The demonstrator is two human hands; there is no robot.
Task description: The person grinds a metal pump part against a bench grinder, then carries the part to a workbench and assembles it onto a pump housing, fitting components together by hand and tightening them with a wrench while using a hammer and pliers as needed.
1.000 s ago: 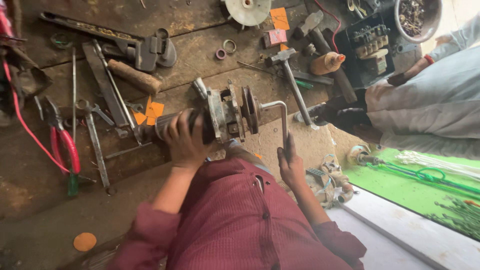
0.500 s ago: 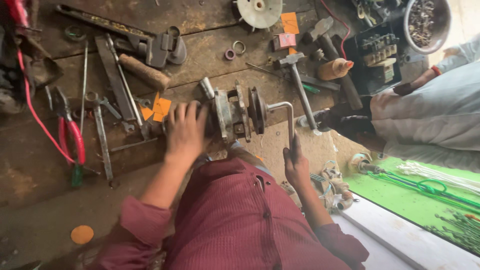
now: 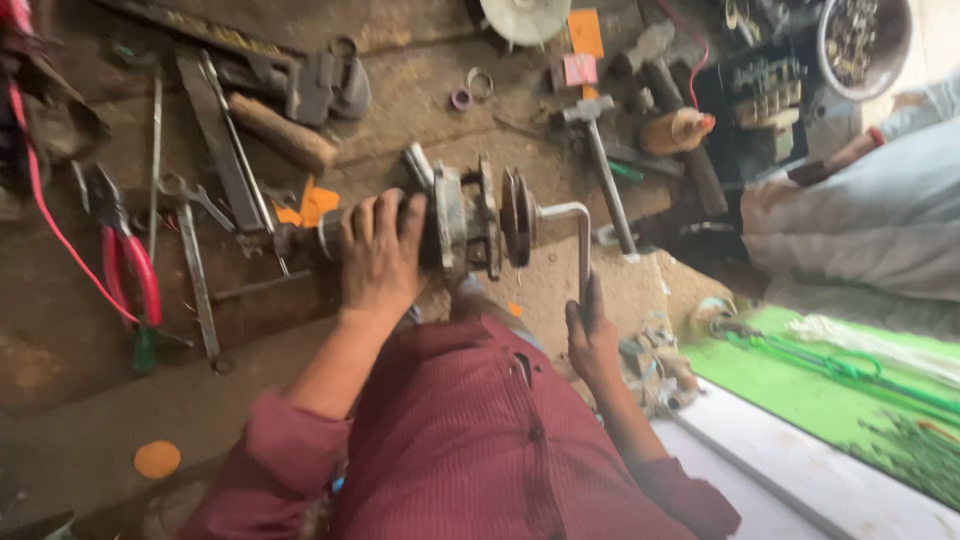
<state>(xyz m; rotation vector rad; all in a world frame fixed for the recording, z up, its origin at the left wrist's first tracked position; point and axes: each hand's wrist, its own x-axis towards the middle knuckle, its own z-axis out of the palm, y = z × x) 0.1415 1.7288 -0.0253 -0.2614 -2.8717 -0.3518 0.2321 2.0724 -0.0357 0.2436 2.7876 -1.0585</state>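
Observation:
A greasy metal motor assembly with a shaft and a dark pulley disc lies on the stained workshop floor in front of me. My left hand is clamped over its cylindrical body on the left side. A bent metal crank handle sticks out of the pulley end and turns downward. My right hand is closed around the lower end of that handle. My maroon-sleeved arms and knee fill the bottom of the view.
Red-handled pliers, spanners, a wooden-handled tool and a hammer lie scattered around. A bowl of small parts stands top right. Another person in grey clothing sits at right, beside a green sheet.
The view has shifted slightly. My left hand stays on the motor body and my right hand stays on the crank handle; the grip has not changed.

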